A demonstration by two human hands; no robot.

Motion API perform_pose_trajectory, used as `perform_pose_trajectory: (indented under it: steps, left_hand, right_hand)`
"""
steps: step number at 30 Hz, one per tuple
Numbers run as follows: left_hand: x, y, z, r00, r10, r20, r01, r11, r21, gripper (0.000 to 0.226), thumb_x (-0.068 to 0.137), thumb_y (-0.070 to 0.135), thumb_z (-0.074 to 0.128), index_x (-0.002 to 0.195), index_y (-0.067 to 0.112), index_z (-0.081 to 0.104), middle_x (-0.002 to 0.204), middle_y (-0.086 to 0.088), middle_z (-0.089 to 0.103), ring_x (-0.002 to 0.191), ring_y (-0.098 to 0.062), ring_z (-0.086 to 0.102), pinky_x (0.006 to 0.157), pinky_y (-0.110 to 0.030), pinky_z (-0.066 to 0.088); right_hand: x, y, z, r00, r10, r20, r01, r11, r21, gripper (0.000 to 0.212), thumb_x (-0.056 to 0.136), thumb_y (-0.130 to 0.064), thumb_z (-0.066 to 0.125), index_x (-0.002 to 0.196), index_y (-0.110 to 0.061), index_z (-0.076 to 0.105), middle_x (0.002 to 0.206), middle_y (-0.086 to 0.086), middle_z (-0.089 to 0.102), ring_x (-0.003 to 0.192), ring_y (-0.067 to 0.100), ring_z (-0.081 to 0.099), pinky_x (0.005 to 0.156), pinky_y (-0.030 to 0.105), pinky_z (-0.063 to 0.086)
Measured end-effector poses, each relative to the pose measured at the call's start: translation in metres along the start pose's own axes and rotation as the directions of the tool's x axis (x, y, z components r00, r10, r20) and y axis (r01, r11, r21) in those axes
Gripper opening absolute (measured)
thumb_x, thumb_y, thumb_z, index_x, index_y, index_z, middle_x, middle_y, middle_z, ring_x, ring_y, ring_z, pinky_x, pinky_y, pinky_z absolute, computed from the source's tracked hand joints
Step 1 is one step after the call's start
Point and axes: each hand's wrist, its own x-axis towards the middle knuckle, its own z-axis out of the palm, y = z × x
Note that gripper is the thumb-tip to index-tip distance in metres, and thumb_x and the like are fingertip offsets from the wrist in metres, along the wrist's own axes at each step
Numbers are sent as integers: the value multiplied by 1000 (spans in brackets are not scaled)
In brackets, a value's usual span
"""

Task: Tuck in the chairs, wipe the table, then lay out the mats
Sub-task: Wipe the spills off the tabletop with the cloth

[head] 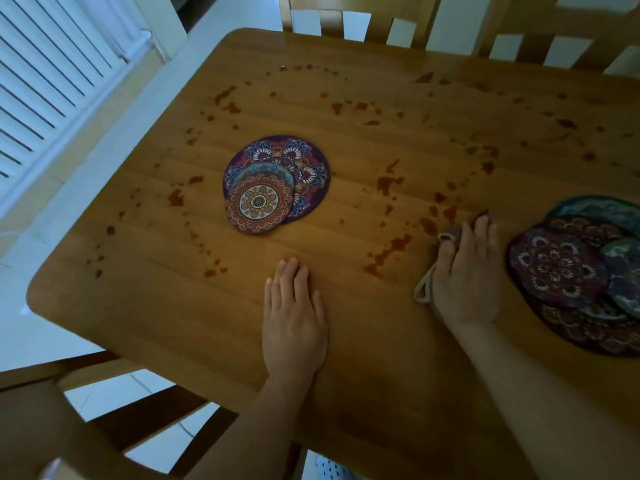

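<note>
Right hand [464, 271] lies flat, fingers straight, pressing a cloth [456, 232] to the table [138, 306] right of the middle stack of mats [277, 183], likely to mop the wet spots [388, 183]; the cloth runs lengthwise under the palm, loop end toward the person, while the open left hand [294, 313] braces nearer than that stack.

Centre: small mat [258, 202] on larger mat [304, 161], on the table [156, 306].
Right edge: pile of mats [571, 271].
Lower middle: left hand [294, 317] on the table; right hand [467, 271] on cloth [423, 289], left of the pile.
Top: chairs [450, 19] behind the table.
</note>
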Motion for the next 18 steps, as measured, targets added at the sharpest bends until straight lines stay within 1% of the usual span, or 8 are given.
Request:
perform_pose_trajectory:
  steps: [3, 4, 5, 7, 9, 12, 15, 18]
  left_hand:
    - [1, 0, 1, 1000, 2, 0, -2, 1000, 7, 39, 102, 26, 44, 136, 8, 49, 150, -7, 42, 145, -22, 28, 119, -43, 24]
    - [1, 1, 2, 1000, 0, 4, 0, 1000, 8, 40, 102, 26, 43, 137, 8, 49, 150, -7, 41, 145, -22, 28, 119, -43, 24]
    - [1, 2, 2, 1000, -4, 9, 4, 1000, 11, 40, 102, 26, 42, 137, 8, 49, 150, -7, 41, 146, -21, 27, 119, -43, 24]
    - [1, 1, 2, 1000, -2, 13, 2, 1000, 13, 41, 102, 26, 42, 138, 8, 48, 151, -7, 41, 146, -21, 26, 119, -43, 23]
    - [1, 0, 1, 1000, 1, 14, -1, 1000, 10, 41, 103, 26, 42, 138, 8, 48, 151, -8, 40, 146, -21, 26, 119, -44, 23]
    - [1, 1, 0, 1000, -3, 10, 3, 1000, 2, 41, 103, 26, 41, 138, 6, 49, 151, -9, 41, 146, -22, 27, 120, -44, 23]
    - [0, 1, -2, 1000, -6, 12, 7, 1000, -14, 41, 103, 24, 40, 139, 6, 48, 152, -8, 40, 146, -21, 26, 120, -42, 21]
    - [1, 1, -3, 1000, -11, 16, 11, 999, -39, 39, 103, 21, 41, 138, 5, 49, 152, -9, 40, 146, -21, 26, 121, -41, 19]
  right_hand:
    - [36, -11, 6, 999, 30, -12, -30, 1000, -4, 59, 104, -38, 16, 149, -3, 31, 162, 15, 16, 150, 28, 9, 122, 41, 10]
    - [44, -15, 8, 1000, 19, -2, -19, 1000, -10, 59, 104, -38, 16, 149, -3, 30, 162, 14, 15, 150, 28, 9, 122, 41, 11]
    - [51, -21, 10, 1000, -16, 21, 16, 1000, -9, 59, 104, -38, 15, 150, -4, 30, 162, 14, 15, 150, 27, 8, 122, 40, 10]
    - [54, -32, 14, 986, -141, 94, 140, 990, 15, 58, 104, -40, 16, 150, -8, 31, 163, 9, 15, 150, 23, 7, 122, 38, 9]
    - [50, -45, 18, 942, -295, 159, 290, 956, 54, 55, 104, -39, 19, 150, -11, 33, 163, 5, 16, 150, 19, 8, 122, 35, 9]
    - [31, -61, 21, 850, -487, 201, 478, 873, 93, 51, 105, -35, 25, 148, -10, 36, 162, 5, 20, 150, 18, 10, 121, 35, 10]
    - [6, -71, 24, 757, -605, 249, 586, 796, 153, 50, 105, -34, 27, 148, -10, 36, 162, 4, 19, 150, 16, 8, 121, 32, 7]
    - [-19, -73, 24, 698, -671, 252, 640, 742, 200, 47, 105, -31, 30, 145, -10, 41, 161, 4, 22, 150, 15, 8, 121, 29, 5]
